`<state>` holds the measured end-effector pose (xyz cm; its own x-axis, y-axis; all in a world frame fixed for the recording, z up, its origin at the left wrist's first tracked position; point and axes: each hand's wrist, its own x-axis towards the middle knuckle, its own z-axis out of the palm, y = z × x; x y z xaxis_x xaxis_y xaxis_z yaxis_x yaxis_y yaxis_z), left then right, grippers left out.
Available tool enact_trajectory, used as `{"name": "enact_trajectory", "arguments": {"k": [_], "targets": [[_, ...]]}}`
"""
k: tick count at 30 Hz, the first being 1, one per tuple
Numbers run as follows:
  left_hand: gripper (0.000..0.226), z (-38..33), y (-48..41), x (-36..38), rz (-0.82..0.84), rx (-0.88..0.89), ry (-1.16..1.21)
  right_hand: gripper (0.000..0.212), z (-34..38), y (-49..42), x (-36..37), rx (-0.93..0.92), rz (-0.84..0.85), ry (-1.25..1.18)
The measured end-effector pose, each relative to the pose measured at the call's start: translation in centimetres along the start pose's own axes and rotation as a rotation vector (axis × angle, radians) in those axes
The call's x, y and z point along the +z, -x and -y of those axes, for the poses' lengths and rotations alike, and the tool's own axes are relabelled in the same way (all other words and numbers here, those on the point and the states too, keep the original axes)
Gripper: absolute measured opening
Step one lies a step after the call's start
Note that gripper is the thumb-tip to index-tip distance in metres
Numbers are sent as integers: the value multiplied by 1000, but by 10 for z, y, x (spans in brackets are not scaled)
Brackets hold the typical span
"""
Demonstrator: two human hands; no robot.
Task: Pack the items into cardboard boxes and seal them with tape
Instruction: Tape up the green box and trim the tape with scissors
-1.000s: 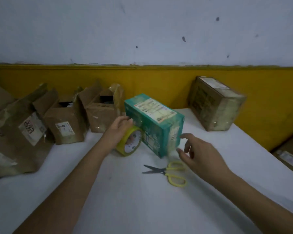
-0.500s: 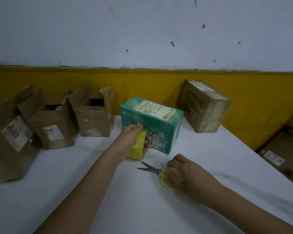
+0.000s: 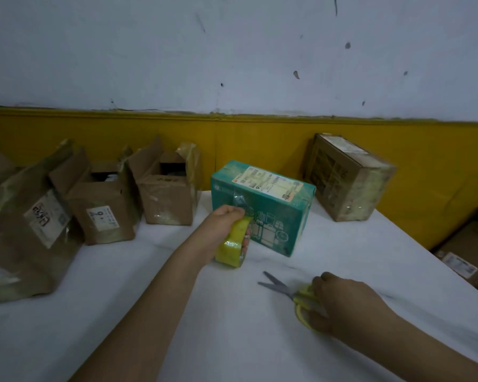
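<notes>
**Tape on the box, scissors in hand**

Both hands are busy here. The left hand (image 3: 226,224) is wrapped round the yellow tape roll (image 3: 232,245), fingers curled through and over it, and holds it against the near face of the teal box (image 3: 262,208). That box sits mid-table on the white table (image 3: 177,312), label up. A shiny strip looks to run from the roll up onto the box's face, though the glare makes that hard to confirm.

Lower right, the right hand (image 3: 345,304) closes over the yellow handles of the scissors (image 3: 282,288). The blades are parted and point toward the roll, low over the tabletop.

This reads as the cut. To do it well, the strip wants to be taut, so the roll should pull slightly away from the box. The blades should meet the tape square, close to the roll. A slack strip may fold and stick to itself. The box looks light, so it could slide under the pull.

Two open cardboard boxes (image 3: 166,199) wait at the left, and a taped brown box (image 3: 348,177) stands against the wall.
</notes>
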<state>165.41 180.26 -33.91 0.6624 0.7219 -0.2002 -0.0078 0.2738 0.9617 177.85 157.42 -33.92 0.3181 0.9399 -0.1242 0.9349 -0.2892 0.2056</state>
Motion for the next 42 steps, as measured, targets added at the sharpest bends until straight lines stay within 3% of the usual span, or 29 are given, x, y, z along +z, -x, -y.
{"name": "enact_trajectory", "arguments": {"k": [3, 7, 12, 18, 23, 28, 32, 39, 42], "targets": [[13, 0, 0, 1, -6, 0, 13, 48, -4, 9, -1, -35, 17, 56], [13, -2, 2, 2, 8, -11, 28, 38, -8, 13, -14, 7, 116, -56], [14, -6, 4, -1, 24, -16, -14, 25, -26, 4, -54, 5, 280, -692], [21, -6, 0, -7, -21, -23, -119, 69, -26, -33, -108, 70, 362, -963], [34, -8, 0, -8, -17, -34, -129, 78, -13, -66, -133, 87, 500, -827], [22, -11, 3, -12, 28, -57, -110, 76, 1, -93, -132, 154, 510, -771], [10, -9, 1, -12, 39, -45, -150, 68, 12, -112, -126, 199, 426, -687], [19, -16, 3, -21, 17, -126, -138, 32, 7, -102, -100, 75, 97, -445], [10, -26, 9, -31, -27, -141, -144, 27, 1, -79, -69, 121, 119, -269]]}}
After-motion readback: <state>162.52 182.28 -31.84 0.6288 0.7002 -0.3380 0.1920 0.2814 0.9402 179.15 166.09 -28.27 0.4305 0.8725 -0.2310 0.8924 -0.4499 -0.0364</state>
